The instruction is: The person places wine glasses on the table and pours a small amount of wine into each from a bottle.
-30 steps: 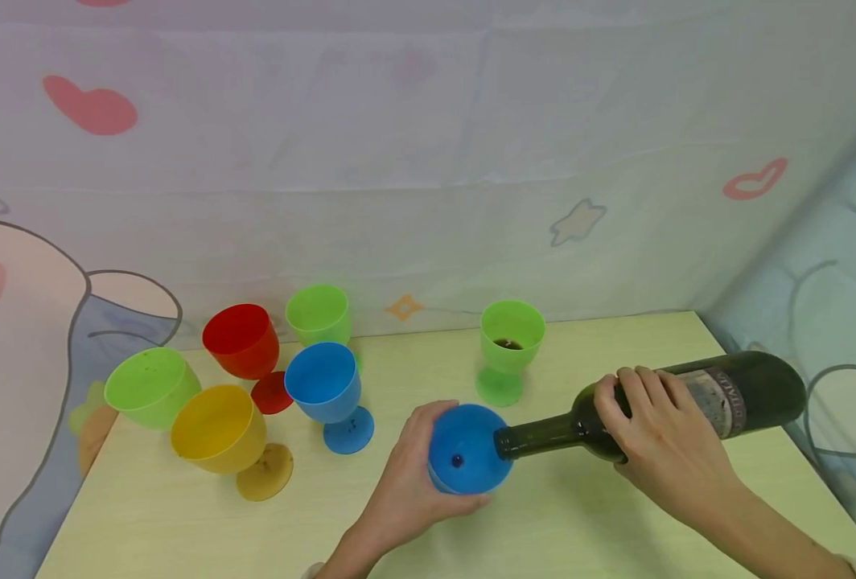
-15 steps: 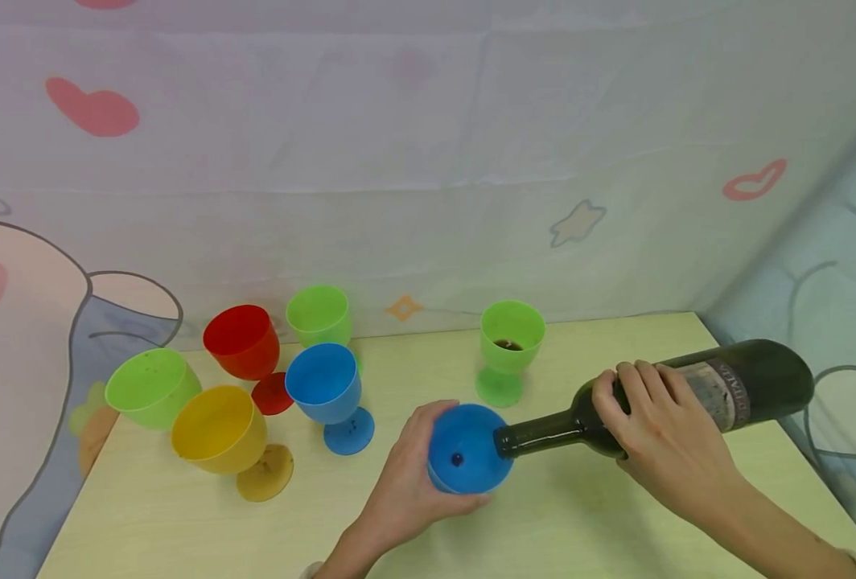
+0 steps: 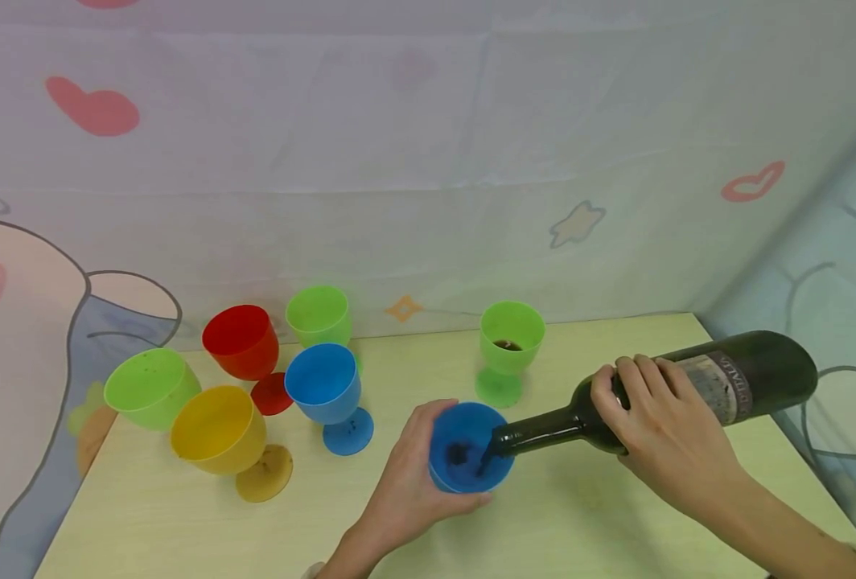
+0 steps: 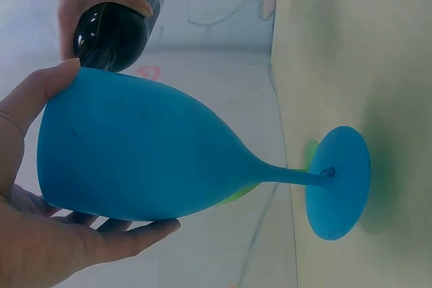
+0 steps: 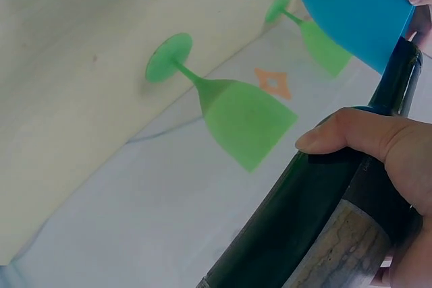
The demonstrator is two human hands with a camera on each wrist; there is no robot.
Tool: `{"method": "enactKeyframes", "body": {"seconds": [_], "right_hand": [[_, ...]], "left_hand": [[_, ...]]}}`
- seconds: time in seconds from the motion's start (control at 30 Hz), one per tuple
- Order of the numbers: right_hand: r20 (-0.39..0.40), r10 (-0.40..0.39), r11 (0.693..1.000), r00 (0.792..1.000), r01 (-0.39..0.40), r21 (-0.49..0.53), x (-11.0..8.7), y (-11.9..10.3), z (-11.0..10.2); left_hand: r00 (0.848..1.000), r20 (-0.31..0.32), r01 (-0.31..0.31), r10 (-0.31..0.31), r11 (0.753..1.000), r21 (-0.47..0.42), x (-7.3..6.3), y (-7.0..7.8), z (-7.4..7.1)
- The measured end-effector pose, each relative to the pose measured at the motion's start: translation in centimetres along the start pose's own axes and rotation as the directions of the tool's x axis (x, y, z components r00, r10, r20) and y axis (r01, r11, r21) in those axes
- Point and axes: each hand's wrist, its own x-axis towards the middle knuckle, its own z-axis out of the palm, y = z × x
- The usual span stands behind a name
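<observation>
My left hand [image 3: 409, 482] grips the bowl of a blue plastic goblet [image 3: 451, 426] from the left, thumb and fingers round its sides. In the left wrist view the goblet [image 4: 142, 143] shows its stem and round foot at the tabletop. My right hand [image 3: 667, 450] holds a dark green wine bottle [image 3: 771, 370] round its shoulder, base raised to the right. The bottle's mouth lies over the goblet's right rim. A thin dark stream runs from it into the bowl, where a dark patch shows at the bottom. In the right wrist view the bottle neck [image 5: 399, 75] meets the rim.
A green goblet [image 3: 512, 334] with dark liquid stands behind. At left are several goblets: blue [image 3: 324, 386], red [image 3: 241, 342], yellow [image 3: 218, 430] and two green, one at the back [image 3: 319, 315], one at far left [image 3: 151, 388]. A printed cloth [image 3: 399, 161] hangs behind the table [image 3: 182, 531].
My right hand has raised the bottle's base, tilting it more steeply. A dark stream now flows into the blue goblet and the dark spot inside has spread. My left hand stays in place.
</observation>
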Motion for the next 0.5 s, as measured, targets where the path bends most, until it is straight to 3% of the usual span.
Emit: {"method": "enactKeyframes", "body": {"seconds": [0.5], "right_hand": [[-0.002, 0.009, 1.0, 1.0, -0.009, 0.005, -0.09, 0.04, 0.15]], "left_hand": [[1.0, -0.007, -0.013, 0.013, 1.0, -0.004, -0.02, 0.0, 0.18]]}}
